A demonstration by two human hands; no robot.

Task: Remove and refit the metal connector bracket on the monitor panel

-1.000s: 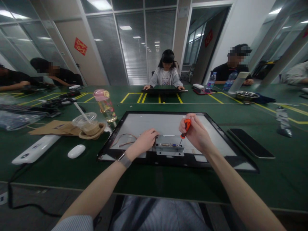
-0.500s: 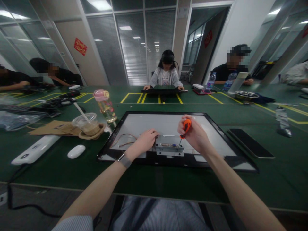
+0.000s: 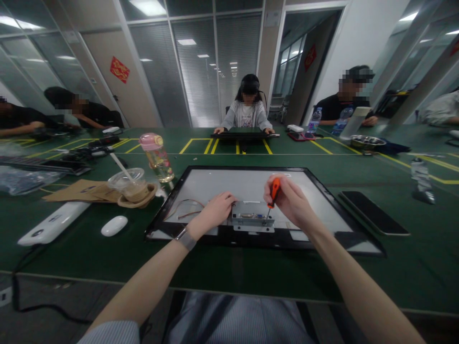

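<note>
An orange and black screwdriver (image 3: 275, 192) is gripped in my right hand (image 3: 292, 199), its shaft pointing down. The tip meets the front of a silver metal bracket (image 3: 253, 228) by the blue port at its right end. My left hand (image 3: 218, 209) is closed at the bracket's left edge, fingertips on its upper corner; the thumb is hard to see. Beneath both hands lies a black-framed display panel (image 3: 229, 179) with its pale grey back upward. Thin wires (image 3: 184, 206) run over the panel to the left of the bracket.
Left of the panel are a white mouse (image 3: 114, 226), a white power strip (image 3: 53, 223), an iced drink cup (image 3: 131, 184) and a pink-lidded bottle (image 3: 157, 155). To the right lies a black phone (image 3: 373, 212). Co-workers sit across the green table (image 3: 229, 274).
The screwdriver handle has turned and tilted slightly in my right hand, whose fingers have shifted around it. My left hand and the bracket stay where they were.
</note>
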